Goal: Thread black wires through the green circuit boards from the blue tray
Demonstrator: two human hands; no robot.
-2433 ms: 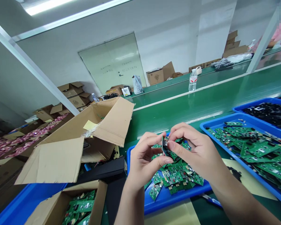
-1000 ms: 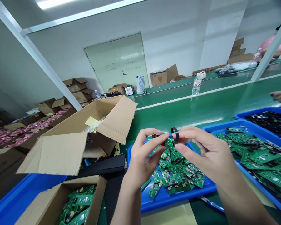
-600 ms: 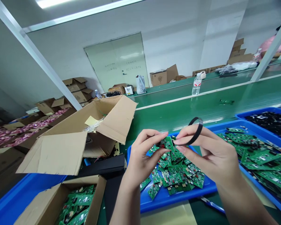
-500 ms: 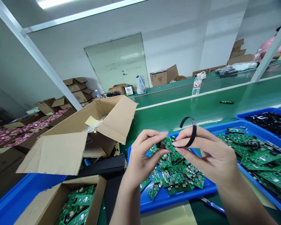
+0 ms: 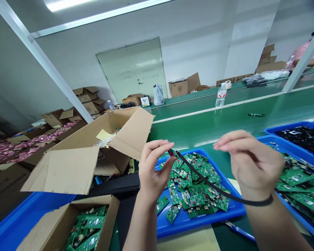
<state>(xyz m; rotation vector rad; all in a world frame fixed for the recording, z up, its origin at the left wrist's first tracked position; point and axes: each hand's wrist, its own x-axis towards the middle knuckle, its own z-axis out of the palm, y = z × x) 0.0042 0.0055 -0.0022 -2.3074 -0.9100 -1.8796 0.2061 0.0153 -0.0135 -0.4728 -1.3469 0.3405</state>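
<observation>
My left hand [image 5: 155,167] pinches a small green circuit board [image 5: 173,153] edge-on between thumb and fingers, above a blue tray [image 5: 225,218] of boards. A narrow, flexible black strip [image 5: 211,184] runs from the board's right edge, sags over the tray and curls up at my right wrist. My right hand [image 5: 251,160] is raised to the right, thumb and fingers pressed together, apart from the board. Whatever its fingertips hold, if anything, is too small to make out. Loose green circuit boards [image 5: 196,195] with red and black parts lie heaped in the tray.
On the right stand another blue tray [image 5: 270,139] of boards and one with black pieces [image 5: 303,134]. Left are an open cardboard box [image 5: 60,170] and a smaller box [image 5: 47,226] of boards. A blue-handled tool [image 5: 239,230] lies in front; a water bottle [image 5: 221,94] stands behind.
My right hand has moved away from the board, right and slightly up. The black strip, looped at my right fingers before, now stretches from the board to my right wrist. My left hand shifted left.
</observation>
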